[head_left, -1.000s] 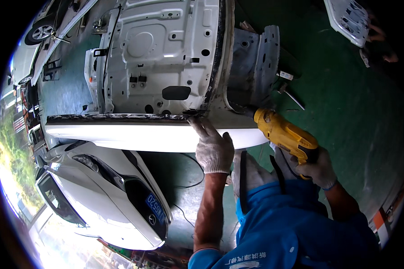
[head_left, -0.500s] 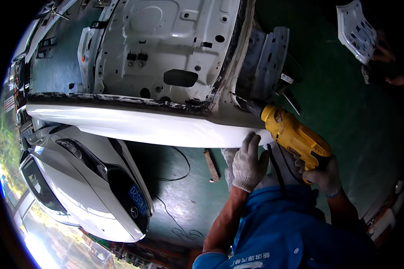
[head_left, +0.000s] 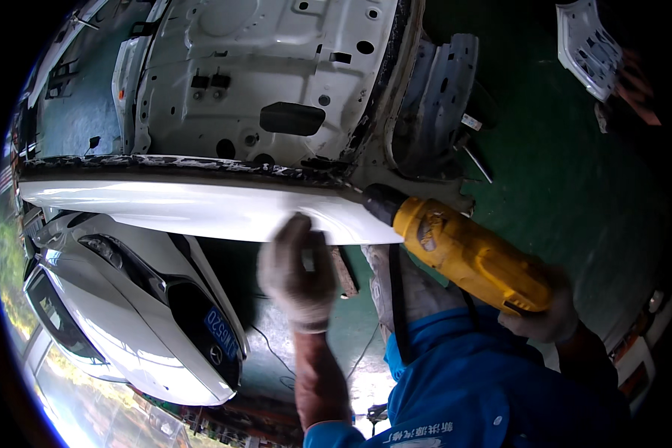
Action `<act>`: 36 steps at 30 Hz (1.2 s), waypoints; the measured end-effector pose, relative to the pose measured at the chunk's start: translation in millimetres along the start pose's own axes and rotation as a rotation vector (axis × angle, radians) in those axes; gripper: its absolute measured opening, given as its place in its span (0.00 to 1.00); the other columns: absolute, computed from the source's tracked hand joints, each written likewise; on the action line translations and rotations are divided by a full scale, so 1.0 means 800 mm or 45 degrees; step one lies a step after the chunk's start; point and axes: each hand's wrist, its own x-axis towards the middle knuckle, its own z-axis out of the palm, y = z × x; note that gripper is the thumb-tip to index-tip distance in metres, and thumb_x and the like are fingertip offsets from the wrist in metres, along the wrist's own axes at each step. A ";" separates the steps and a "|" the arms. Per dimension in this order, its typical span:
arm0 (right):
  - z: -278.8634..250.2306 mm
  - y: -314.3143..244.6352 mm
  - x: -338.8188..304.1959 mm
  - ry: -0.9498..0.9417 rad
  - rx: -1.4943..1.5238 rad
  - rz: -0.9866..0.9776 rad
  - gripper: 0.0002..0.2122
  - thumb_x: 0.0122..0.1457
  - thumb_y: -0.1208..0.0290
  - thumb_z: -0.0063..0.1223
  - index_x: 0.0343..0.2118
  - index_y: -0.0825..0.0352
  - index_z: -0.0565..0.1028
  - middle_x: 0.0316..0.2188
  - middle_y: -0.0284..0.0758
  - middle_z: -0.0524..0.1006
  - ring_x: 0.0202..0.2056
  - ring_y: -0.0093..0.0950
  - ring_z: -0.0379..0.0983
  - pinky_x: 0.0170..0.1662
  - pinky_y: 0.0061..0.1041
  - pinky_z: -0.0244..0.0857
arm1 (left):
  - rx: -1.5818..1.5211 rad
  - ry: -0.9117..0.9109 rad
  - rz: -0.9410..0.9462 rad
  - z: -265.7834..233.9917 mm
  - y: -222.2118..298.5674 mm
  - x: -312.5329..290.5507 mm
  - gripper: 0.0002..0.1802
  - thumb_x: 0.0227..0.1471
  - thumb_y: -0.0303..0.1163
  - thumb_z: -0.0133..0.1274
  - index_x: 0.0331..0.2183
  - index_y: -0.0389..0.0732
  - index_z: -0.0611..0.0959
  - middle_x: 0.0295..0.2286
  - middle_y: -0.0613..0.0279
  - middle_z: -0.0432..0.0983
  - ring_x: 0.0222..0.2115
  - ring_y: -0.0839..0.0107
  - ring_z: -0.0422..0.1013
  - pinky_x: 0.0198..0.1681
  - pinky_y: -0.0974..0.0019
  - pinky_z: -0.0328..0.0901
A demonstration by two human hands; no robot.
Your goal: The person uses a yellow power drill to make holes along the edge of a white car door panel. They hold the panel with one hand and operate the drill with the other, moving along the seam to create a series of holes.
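Observation:
My right hand (head_left: 549,317), in a pale work glove, is wrapped round the handle of a yellow power drill (head_left: 463,250). The drill's black chuck and thin bit (head_left: 349,184) point left, toward the seam along the upper edge of a glossy white car body panel (head_left: 201,209). Whether the bit touches the metal I cannot tell. My gloved left hand (head_left: 299,276) is raised in front of the panel's lower edge, smeared by motion. Its fingers are bent, a gap shows between them and the thumb, and nothing visible is held.
A stripped white car floor (head_left: 216,112) with holes lies beyond the seam. To the left stands a white car (head_left: 134,306). Cables (head_left: 272,351) and a wooden piece (head_left: 345,275) lie on the green floor. A loose white panel (head_left: 590,48) is at the far right.
The drill has moved left, bringing its bit to the panel's seam. My left hand has come off the panel's right part and swung left. The view has shifted slightly.

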 end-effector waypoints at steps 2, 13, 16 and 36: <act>0.014 -0.004 0.010 0.019 0.088 0.034 0.27 0.47 0.73 0.69 0.52 0.72 0.74 0.36 0.37 0.81 0.36 0.29 0.83 0.39 0.31 0.80 | 0.117 0.173 0.176 -0.039 -0.013 0.047 0.19 0.57 0.17 0.61 0.51 0.38 0.85 0.46 0.57 0.82 0.48 0.65 0.79 0.51 0.65 0.77; 0.030 -0.028 0.015 0.032 -0.029 0.049 0.28 0.50 0.71 0.68 0.54 0.75 0.71 0.37 0.42 0.82 0.37 0.32 0.84 0.41 0.33 0.81 | 0.956 0.095 0.796 -0.116 -0.035 0.229 0.11 0.59 0.37 0.62 0.43 0.49 0.88 0.47 0.62 0.83 0.49 0.63 0.78 0.55 0.56 0.71; 0.034 -0.040 0.012 0.052 -0.060 0.109 0.30 0.53 0.70 0.68 0.57 0.78 0.70 0.41 0.49 0.84 0.43 0.37 0.86 0.46 0.36 0.82 | 1.012 -0.120 0.813 -0.111 -0.044 0.247 0.06 0.59 0.36 0.60 0.37 0.47 0.87 0.39 0.63 0.84 0.44 0.63 0.79 0.55 0.55 0.69; 0.023 -0.089 0.032 -0.114 -0.241 0.247 0.27 0.55 0.66 0.69 0.55 0.74 0.72 0.38 0.46 0.85 0.41 0.38 0.87 0.44 0.36 0.83 | 1.119 -0.675 0.947 -0.110 -0.059 0.257 0.10 0.58 0.41 0.64 0.26 0.51 0.85 0.19 0.66 0.78 0.23 0.65 0.79 0.37 0.56 0.75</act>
